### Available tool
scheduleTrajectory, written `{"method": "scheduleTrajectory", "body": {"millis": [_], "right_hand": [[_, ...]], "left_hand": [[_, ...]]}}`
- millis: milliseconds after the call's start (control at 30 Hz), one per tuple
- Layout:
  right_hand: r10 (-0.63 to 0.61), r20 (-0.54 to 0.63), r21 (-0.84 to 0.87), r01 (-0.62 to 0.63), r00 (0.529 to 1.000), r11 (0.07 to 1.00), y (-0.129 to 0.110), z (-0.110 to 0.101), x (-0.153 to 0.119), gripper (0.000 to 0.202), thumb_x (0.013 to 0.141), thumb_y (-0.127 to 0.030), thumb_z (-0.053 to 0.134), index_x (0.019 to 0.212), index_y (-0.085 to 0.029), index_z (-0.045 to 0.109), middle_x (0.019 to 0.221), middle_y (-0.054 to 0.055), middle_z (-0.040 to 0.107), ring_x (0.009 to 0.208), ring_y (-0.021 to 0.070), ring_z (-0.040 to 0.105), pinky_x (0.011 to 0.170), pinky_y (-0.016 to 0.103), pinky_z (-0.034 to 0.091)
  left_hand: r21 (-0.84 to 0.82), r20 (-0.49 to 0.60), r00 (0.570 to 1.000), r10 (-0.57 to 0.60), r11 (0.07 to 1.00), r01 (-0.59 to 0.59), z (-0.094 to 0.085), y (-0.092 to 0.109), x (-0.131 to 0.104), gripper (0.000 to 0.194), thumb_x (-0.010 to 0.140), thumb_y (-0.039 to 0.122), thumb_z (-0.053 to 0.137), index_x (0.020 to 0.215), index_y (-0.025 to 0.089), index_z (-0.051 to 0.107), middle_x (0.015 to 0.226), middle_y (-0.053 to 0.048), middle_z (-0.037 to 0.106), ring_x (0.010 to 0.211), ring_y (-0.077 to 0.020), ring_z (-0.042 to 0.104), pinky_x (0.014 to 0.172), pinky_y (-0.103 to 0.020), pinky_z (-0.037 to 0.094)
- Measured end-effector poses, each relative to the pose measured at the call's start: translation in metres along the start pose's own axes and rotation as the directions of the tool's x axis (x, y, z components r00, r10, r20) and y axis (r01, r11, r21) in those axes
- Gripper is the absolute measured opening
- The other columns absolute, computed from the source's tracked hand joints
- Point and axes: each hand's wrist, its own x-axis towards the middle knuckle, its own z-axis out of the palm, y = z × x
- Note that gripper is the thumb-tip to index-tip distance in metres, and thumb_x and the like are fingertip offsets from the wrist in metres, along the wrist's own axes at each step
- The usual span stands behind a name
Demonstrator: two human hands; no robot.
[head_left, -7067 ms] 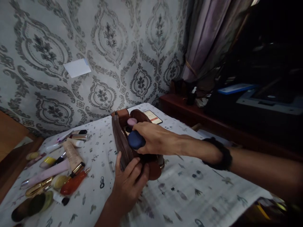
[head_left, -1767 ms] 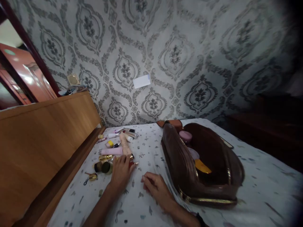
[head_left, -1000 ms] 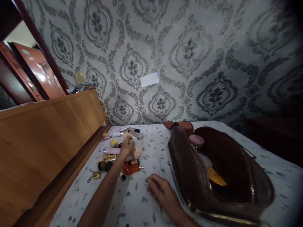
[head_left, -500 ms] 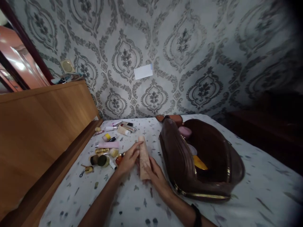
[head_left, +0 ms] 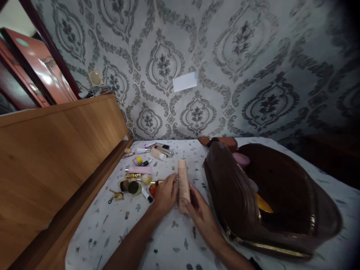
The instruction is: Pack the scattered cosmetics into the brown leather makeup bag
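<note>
A long pale pink box [head_left: 183,180] stands nearly upright in the middle, between both hands. My right hand [head_left: 201,210] grips its lower right side, thumb across the front. My left hand [head_left: 166,193] is at the box's left side with its fingers curled against it; the fingertips are partly hidden behind it. Left of the hands lie several cosmetics: a pink tube [head_left: 139,170], a dark round jar [head_left: 134,188], an orange-red item [head_left: 153,190], a cream tube [head_left: 158,154] and a gold clip [head_left: 118,196]. An open brown bag [head_left: 233,191] is right of my right hand.
The bag holds a pink item [head_left: 242,159] and a yellow item [head_left: 263,203]. A brown case [head_left: 225,141] lies behind it. A wooden panel [head_left: 70,150] borders the patterned sheet [head_left: 168,243] on the left. The patterned wall [head_left: 157,97] rises behind.
The view has shifted, so most things appear farther right, and the bag looks larger. The box now stands more upright, and my left hand has moved from its upper front to its left side.
</note>
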Motion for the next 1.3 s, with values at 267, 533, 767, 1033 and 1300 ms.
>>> {"method": "scheduleTrajectory", "body": {"millis": [267,533,767,1033,1300], "right_hand": [[-0.181,-0.021,-0.319,0.165,0.983,0.933,0.006,-0.004,0.000,0.037,0.095,-0.040,0.045,0.124,-0.021,0.058,0.129,0.013,0.056,0.123,0.0285,0.055,0.104,0.050,0.047],[-0.162,0.030,-0.341,0.163,0.986,0.926,0.004,-0.005,0.001,0.033,0.094,-0.041,0.045,0.116,-0.023,0.061,0.127,0.013,0.057,0.119,0.0283,0.056,0.095,0.045,0.053],[-0.108,0.038,-0.304,0.114,0.993,0.946,-0.002,-0.004,0.002,0.032,0.092,-0.041,0.047,0.111,-0.021,0.064,0.126,0.014,0.057,0.116,0.0284,0.058,0.078,0.038,0.057],[-0.077,0.064,-0.278,0.092,0.995,0.956,-0.007,-0.007,0.002,0.030,0.091,-0.040,0.048,0.109,-0.024,0.067,0.125,0.012,0.058,0.119,0.0277,0.057,0.083,0.038,0.057],[-0.122,0.077,-0.254,0.138,0.990,0.957,-0.009,-0.005,-0.002,0.025,0.092,-0.028,0.048,0.110,-0.022,0.064,0.122,0.012,0.059,0.118,0.0258,0.057,0.102,0.042,0.049]], "left_hand": [[0.336,0.067,0.998,0.022,0.941,-0.044,-0.013,0.003,0.005,0.026,0.096,0.013,0.039,0.106,0.019,0.061,0.097,-0.008,0.067,0.096,-0.0226,0.061,0.083,-0.035,0.050],[0.561,0.110,0.993,-0.035,0.827,-0.033,-0.027,0.003,0.010,0.022,0.095,0.013,0.045,0.107,0.019,0.062,0.102,-0.007,0.067,0.098,-0.0244,0.057,0.086,-0.038,0.047],[0.674,-0.006,0.983,-0.184,0.725,0.140,-0.061,-0.011,0.023,0.026,0.096,0.012,0.043,0.111,0.019,0.063,0.109,-0.009,0.068,0.106,-0.0243,0.058,0.091,-0.037,0.044],[0.667,-0.364,0.768,-0.526,0.428,0.609,-0.129,-0.057,0.012,0.032,0.098,0.022,0.037,0.115,0.008,0.060,0.102,-0.023,0.071,0.105,-0.0342,0.064,0.083,-0.042,0.045],[0.582,-0.209,0.701,-0.681,0.490,0.649,-0.146,-0.085,-0.004,0.033,0.093,0.038,0.040,0.090,0.019,0.068,0.095,-0.013,0.076,0.087,-0.0280,0.070,0.064,-0.030,0.044]]}}
